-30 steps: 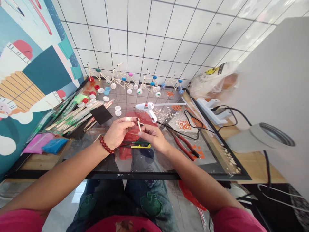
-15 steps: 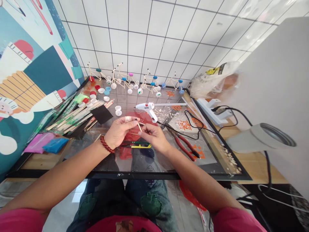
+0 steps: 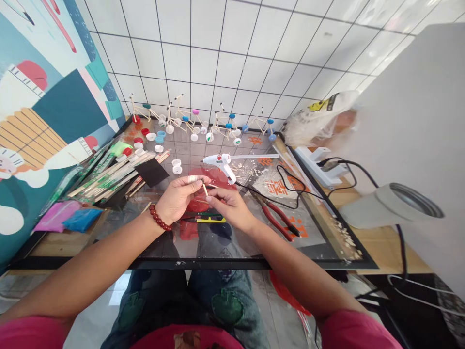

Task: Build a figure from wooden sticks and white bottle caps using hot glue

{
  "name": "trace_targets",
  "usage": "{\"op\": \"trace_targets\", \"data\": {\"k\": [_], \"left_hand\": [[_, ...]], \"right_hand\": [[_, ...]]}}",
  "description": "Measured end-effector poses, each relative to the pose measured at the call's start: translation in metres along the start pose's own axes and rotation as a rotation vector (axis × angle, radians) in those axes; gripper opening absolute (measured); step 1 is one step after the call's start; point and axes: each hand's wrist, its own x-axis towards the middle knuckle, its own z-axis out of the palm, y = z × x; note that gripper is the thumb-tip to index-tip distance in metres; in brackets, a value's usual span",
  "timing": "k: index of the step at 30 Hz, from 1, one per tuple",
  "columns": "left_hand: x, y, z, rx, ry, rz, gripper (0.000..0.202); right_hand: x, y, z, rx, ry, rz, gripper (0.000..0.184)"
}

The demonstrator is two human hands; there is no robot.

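Just below the white glue gun (image 3: pixel 218 161), above the glass-topped table (image 3: pixel 203 263): left hand (image 3: pixel 178 198) (red bead bracelet (image 3: pixel 158 218) at its wrist) and right hand (image 3: pixel 230 206), both pinched narrow on one short wooden stick (image 3: pixel 205 190), slightly tilted between them. Beyond the glue gun, small stick-and-bottle-cap bicycle models (image 3: pixel 185 118). Left of it, a black card (image 3: pixel 152 172) and bundled wooden sticks (image 3: pixel 109 174). Right of it and lower, red-handled pliers (image 3: pixel 278 220).

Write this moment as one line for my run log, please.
left hand: on wooden stick | right hand: on same stick | nearby: hot glue gun
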Motion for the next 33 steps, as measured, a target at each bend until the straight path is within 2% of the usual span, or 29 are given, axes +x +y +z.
{"op": "trace_targets", "data": {"k": [6, 14, 19, 27, 33], "left_hand": [[0.0000, 0.0012, -0.0002, -0.036, -0.026, -0.032, 0.028], [-0.0010, 0.0005, 0.0008, 0.016, 0.043, -0.017, 0.027], [0.0004, -0.0004, -0.0011, 0.021, 0.014, -0.018, 0.030], [-0.0018, 0.0018, 0.0029, 0.014, 0.039, -0.004, 0.026], [-0.0012, -0.0005, 0.0022, 0.030, 0.002, -0.014, 0.028]], "right_hand": [[0.0005, -0.0021, 0.0005, 0.020, 0.050, 0.054, 0.040], [0.0007, 0.0005, 0.0015, -0.011, 0.059, 0.079, 0.042], [0.0018, 0.0027, 0.0013, -0.008, 0.079, 0.083, 0.041], [0.0002, 0.0000, 0.0020, 0.045, 0.020, 0.055, 0.041], [-0.0002, 0.0006, 0.0030, 0.057, 0.022, 0.032, 0.035]]}}
